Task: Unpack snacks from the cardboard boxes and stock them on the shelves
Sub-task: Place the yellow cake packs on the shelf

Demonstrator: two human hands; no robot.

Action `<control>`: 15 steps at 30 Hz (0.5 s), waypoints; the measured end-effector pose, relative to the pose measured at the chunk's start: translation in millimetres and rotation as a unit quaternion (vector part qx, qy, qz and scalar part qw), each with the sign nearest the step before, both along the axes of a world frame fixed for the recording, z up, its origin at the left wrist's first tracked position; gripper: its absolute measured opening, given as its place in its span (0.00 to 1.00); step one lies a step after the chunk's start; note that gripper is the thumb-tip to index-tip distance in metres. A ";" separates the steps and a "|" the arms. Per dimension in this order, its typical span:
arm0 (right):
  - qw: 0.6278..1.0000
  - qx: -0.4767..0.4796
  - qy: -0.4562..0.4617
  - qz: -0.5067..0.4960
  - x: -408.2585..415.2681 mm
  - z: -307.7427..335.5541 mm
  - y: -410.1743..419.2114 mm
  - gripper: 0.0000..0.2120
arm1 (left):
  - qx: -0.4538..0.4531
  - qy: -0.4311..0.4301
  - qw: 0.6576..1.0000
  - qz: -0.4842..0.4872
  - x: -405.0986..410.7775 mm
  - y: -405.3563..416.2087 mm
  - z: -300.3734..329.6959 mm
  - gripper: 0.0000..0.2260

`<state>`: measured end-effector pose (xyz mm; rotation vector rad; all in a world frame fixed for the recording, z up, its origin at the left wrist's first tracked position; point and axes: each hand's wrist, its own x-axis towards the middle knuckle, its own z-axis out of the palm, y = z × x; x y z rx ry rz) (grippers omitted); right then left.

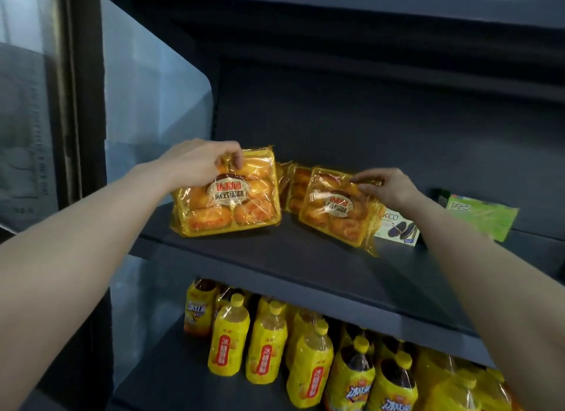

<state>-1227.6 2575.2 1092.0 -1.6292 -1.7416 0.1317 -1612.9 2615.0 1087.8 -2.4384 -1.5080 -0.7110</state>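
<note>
Two yellow cake packs stand tilted on the dark upper shelf (pixel 275 257). My left hand (pixel 198 163) grips the top edge of the left cake pack (pixel 227 196), fingers curled over it. My right hand (pixel 388 185) pinches the top right corner of the right cake pack (pixel 339 208). A third yellow pack (pixel 295 185) leans behind the right one, mostly hidden. No cardboard box is in view.
A white cookie box (pixel 397 230) and a green packet (pixel 480 216) sit right of the cakes. Several yellow drink bottles (pixel 266 346) fill the shelf below. A glass side panel (pixel 153 104) bounds the shelf on the left.
</note>
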 end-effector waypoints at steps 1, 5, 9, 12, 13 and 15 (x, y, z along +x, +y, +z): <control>1.000 -0.012 0.003 0.014 1.5 0.1 13.9 0.11 | -0.007 0.005 1.000 0.003 1.2 5.7 -0.1 0.24; 0.999 -0.028 -0.020 0.040 6.4 -5.1 56.3 0.12 | -0.034 0.022 0.999 0.017 4.5 22.5 -0.9 0.24; 0.986 0.006 -0.164 -0.016 7.2 -19.2 82.2 0.16 | -0.062 0.027 0.997 0.020 10.2 30.5 -2.4 0.25; 0.970 0.039 -0.234 -0.050 5.5 -28.1 91.1 0.21 | -0.084 0.026 0.996 0.005 19.2 33.3 -2.9 0.26; 0.964 0.044 -0.257 -0.050 4.8 -29.4 92.1 0.21 | -0.090 0.027 0.996 -0.005 23.6 33.7 -2.6 0.25; 0.955 0.050 -0.289 -0.048 5.1 -28.8 91.3 0.20 | -0.100 0.028 0.994 -0.030 35.0 33.0 -0.7 0.24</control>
